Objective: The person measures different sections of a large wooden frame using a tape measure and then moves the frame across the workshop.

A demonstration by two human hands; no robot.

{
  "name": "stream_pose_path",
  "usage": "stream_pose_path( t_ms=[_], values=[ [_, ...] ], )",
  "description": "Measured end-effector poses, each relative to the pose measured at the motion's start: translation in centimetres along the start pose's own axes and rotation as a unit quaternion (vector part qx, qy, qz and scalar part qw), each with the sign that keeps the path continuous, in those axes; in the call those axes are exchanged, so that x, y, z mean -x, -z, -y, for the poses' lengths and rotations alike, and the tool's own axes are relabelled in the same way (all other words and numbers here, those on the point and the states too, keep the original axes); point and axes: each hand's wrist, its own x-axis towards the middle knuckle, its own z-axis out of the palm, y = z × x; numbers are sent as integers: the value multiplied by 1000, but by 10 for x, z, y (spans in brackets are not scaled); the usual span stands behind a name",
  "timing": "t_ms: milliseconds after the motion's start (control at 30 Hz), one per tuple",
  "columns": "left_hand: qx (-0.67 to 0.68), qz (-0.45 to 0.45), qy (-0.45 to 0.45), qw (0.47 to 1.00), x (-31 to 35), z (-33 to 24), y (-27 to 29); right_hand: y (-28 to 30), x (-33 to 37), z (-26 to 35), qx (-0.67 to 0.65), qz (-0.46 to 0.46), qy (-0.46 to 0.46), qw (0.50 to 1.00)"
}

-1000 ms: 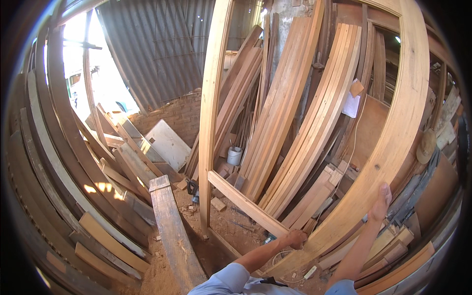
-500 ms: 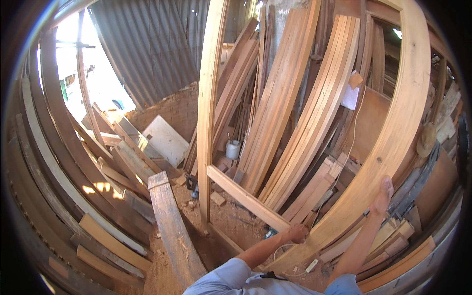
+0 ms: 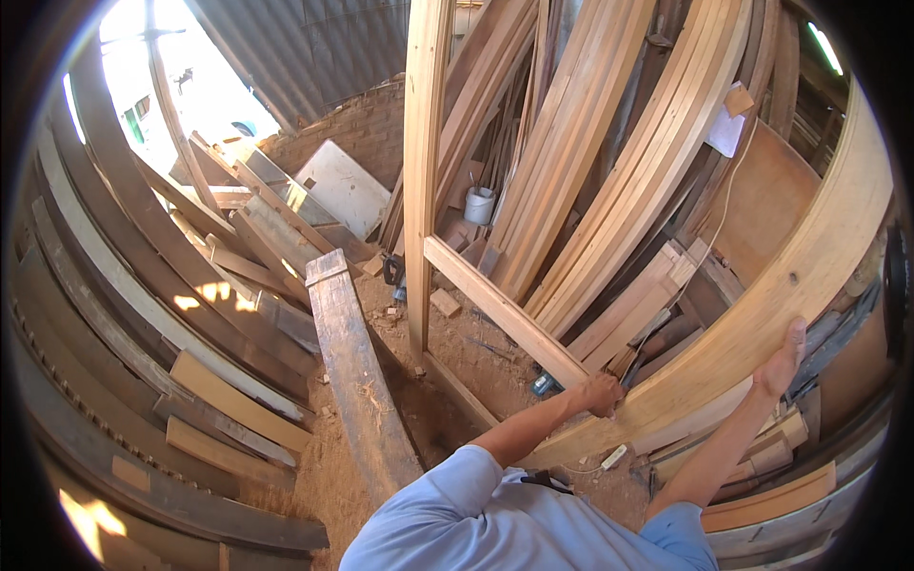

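Note:
A tall frame of pale planed wood stands in front of me, with a near post (image 3: 743, 347), a far post (image 3: 419, 171) and a crossbar (image 3: 505, 309) joining them low down. At the near end of the crossbar, my left hand (image 3: 600, 394) is closed around the wood where it meets the near post; its fingertips are partly hidden. Farther right, my right hand (image 3: 783, 360) grips the outer edge of the near post, its thumb side against the wood and some fingers out of sight.
A worn plank (image 3: 357, 381) rises from the sawdust-covered floor. Long boards (image 3: 571, 143) lean at the back beside a white bucket (image 3: 479, 205). A power tool (image 3: 543, 383) lies behind the crossbar; a white socket block (image 3: 614, 458) lies near me. Stacked timber (image 3: 190, 400) lines the left.
My view has tipped downward and turned slightly left, so the frame and both hands appear farther right. Both hands keep their places on the frame.

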Motion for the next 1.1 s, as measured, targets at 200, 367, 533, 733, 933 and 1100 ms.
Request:
stream_pose_path(
  t_ms=[200, 367, 533, 733, 933, 1100],
  values=[
    [-21, 18, -15, 1000, 7, -2, 6, 4, 9, 1, -25, -11, -23, 999],
    [-25, 62, 32, 997, 0, -15, 6, 13, 17, -6, 32, -78, -24, 996],
    [-23, -48, 12, 999, 9, -2, -16, 6, 23, -13, 87, -100, -30, 991],
    [-32, -11, 23, 999, 25, -42, 20, -12, 48, 28, 62, -19, 37, 997],
    [171, -98, -10, 980, 54, -46, 13, -1, 75, 49, -11, 159, -38, 987],
    [305, -185, 53, 933, 82, -94, 6, 2, 72, 67, -114, 303, -110, 940]
  ],
)
